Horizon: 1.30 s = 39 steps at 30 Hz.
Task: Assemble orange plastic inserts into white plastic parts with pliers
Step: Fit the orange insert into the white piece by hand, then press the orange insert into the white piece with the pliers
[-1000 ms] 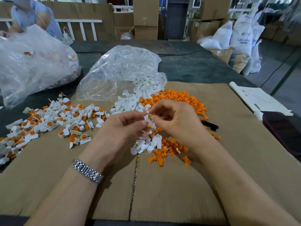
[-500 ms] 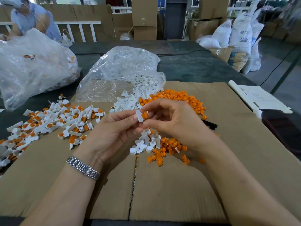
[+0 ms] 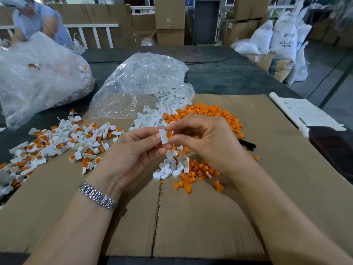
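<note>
Left hand (image 3: 133, 155) and right hand (image 3: 208, 142) pinch one white part (image 3: 163, 136) with orange insert (image 3: 168, 134). Clear bag (image 3: 141, 85) at cardboard's (image 3: 200, 222) far edge; sack (image 3: 285, 33) beyond worktop (image 3: 229, 73) reads "ABS RESIN".

Over a flattened cardboard sheet (image 3: 191, 222), the left hand (image 3: 133, 155) is pinching a white plastic part (image 3: 163, 136) while the right hand (image 3: 206, 142) is pinching an orange insert (image 3: 168, 134) against it. A pile of orange inserts (image 3: 208, 113) is lying beyond the hands, finished pieces (image 3: 63, 142) are spreading to the left, and black pliers (image 3: 247, 144) are lying just right of the right hand
</note>
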Tool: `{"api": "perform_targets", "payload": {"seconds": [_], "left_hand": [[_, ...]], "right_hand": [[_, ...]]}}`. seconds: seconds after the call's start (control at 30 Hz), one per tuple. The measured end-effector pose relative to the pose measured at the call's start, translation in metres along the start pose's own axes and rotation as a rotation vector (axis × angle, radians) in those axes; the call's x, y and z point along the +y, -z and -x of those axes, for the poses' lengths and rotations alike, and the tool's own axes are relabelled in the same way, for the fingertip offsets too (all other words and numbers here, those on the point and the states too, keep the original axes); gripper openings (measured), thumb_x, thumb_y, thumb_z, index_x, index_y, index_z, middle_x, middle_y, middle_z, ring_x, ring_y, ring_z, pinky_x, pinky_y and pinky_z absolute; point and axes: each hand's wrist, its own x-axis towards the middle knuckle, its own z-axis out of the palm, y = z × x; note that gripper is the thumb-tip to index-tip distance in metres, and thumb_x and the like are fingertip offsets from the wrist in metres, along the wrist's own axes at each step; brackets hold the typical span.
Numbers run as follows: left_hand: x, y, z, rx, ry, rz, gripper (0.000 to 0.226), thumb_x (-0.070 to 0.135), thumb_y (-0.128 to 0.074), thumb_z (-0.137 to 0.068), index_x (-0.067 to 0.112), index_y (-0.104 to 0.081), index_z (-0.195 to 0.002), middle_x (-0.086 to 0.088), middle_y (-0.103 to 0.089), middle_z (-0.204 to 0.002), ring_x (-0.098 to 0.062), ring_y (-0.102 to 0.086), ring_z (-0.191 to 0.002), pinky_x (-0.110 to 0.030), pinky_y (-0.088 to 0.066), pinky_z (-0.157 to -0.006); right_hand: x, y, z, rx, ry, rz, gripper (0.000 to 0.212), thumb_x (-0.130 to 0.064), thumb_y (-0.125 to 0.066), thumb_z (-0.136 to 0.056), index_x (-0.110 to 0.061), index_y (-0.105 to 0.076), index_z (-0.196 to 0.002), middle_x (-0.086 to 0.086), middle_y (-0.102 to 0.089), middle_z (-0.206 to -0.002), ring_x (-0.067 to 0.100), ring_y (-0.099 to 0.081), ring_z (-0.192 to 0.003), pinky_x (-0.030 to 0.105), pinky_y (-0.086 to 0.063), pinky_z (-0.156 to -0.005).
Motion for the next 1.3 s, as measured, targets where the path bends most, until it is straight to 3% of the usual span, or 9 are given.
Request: {"api": "perform_targets", "payload": {"seconds": [0.33, 0.5, 0.7, 0.87, 1.0, 1.1, 1.17, 1.23, 1.3], "left_hand": [[0.000, -0.009, 0.001, 0.062, -0.045, -0.017, 0.014, 0.008, -0.071, -0.080, 0.010, -0.080, -0.091, -0.021, -0.076, -0.092, -0.026, -0.077, -0.083, -0.022, -0.061, -0.065], [0.000, -0.010, 0.002, 0.041, -0.073, -0.053, 0.030, 0.018, -0.073, -0.084, -0.002, -0.075, -0.106, -0.025, -0.075, -0.104, -0.032, -0.076, -0.098, -0.029, -0.063, -0.077], [-0.003, -0.010, 0.000, 0.151, -0.109, -0.094, 0.024, 0.012, -0.083, -0.070, 0.004, -0.081, -0.093, -0.017, -0.075, -0.085, -0.023, -0.072, -0.073, -0.025, -0.059, -0.065], [-0.002, -0.010, 0.001, 0.153, -0.129, -0.114, 0.018, 0.008, -0.082, -0.070, 0.006, -0.081, -0.089, -0.018, -0.075, -0.084, -0.024, -0.074, -0.070, -0.024, -0.060, -0.066], [-0.001, -0.012, 0.001, 0.177, -0.132, -0.090, 0.012, 0.007, -0.080, -0.068, 0.008, -0.081, -0.081, -0.015, -0.074, -0.079, -0.022, -0.073, -0.067, -0.021, -0.058, -0.062], [0.000, -0.013, 0.002, 0.187, -0.120, -0.083, 0.013, 0.008, -0.081, -0.065, 0.009, -0.081, -0.078, -0.012, -0.073, -0.076, -0.023, -0.072, -0.067, -0.021, -0.058, -0.061], [0.001, -0.013, 0.003, 0.183, -0.120, -0.089, 0.012, 0.009, -0.081, -0.065, 0.010, -0.079, -0.077, -0.012, -0.072, -0.077, -0.023, -0.072, -0.068, -0.021, -0.058, -0.060], [0.001, -0.012, 0.003, 0.178, -0.128, -0.108, 0.012, 0.010, -0.081, -0.065, 0.012, -0.078, -0.077, -0.011, -0.072, -0.078, -0.023, -0.072, -0.068, -0.021, -0.057, -0.059], [0.001, -0.012, 0.004, 0.168, -0.132, -0.118, 0.013, 0.013, -0.083, -0.064, 0.014, -0.077, -0.076, -0.010, -0.072, -0.079, -0.023, -0.072, -0.069, -0.022, -0.057, -0.059]], "right_hand": [[0.002, -0.002, 0.000, 0.018, 0.005, 0.060, 0.023, -0.016, -0.080, -0.086, -0.012, -0.076, -0.108, -0.003, -0.071, -0.088, 0.011, -0.070, -0.083, 0.025, -0.057, -0.080], [0.004, -0.004, 0.000, 0.088, 0.052, 0.144, 0.024, -0.016, -0.080, -0.086, -0.011, -0.076, -0.109, -0.001, -0.068, -0.091, 0.010, -0.066, -0.082, 0.027, -0.057, -0.078], [0.004, -0.009, -0.001, 0.083, 0.088, 0.221, 0.023, -0.013, -0.080, -0.086, -0.010, -0.076, -0.109, 0.000, -0.068, -0.093, 0.009, -0.065, -0.083, 0.029, -0.056, -0.078], [0.001, -0.011, 0.000, 0.055, 0.080, 0.237, 0.025, -0.011, -0.079, -0.087, -0.010, -0.075, -0.112, 0.000, -0.067, -0.094, 0.009, -0.065, -0.083, 0.028, -0.056, -0.079], [0.003, 0.003, -0.003, 0.033, -0.099, 0.125, 0.036, -0.026, -0.079, -0.087, -0.020, -0.068, -0.121, -0.007, -0.068, -0.098, 0.008, -0.066, -0.088, 0.022, -0.055, -0.080], [0.020, 0.024, -0.006, 0.089, -0.334, 0.575, 0.045, -0.047, -0.071, -0.090, -0.022, -0.061, -0.126, -0.004, -0.062, -0.118, 0.011, -0.060, -0.106, 0.031, -0.051, -0.091], [0.030, 0.033, -0.003, -0.030, -0.575, 0.838, 0.055, -0.057, -0.067, -0.089, -0.018, -0.057, -0.127, 0.004, -0.056, -0.126, 0.025, -0.054, -0.116, 0.046, -0.048, -0.096], [0.037, 0.036, -0.001, -0.152, -0.691, 0.950, 0.054, -0.060, -0.067, -0.086, -0.016, -0.057, -0.116, 0.006, -0.057, -0.115, 0.028, -0.055, -0.108, 0.045, -0.048, -0.090], [0.039, 0.034, -0.002, -0.164, -0.670, 1.003, 0.042, -0.055, -0.068, -0.086, -0.016, -0.055, -0.097, 0.004, -0.054, -0.097, 0.027, -0.054, -0.095, 0.040, -0.044, -0.079]]}}
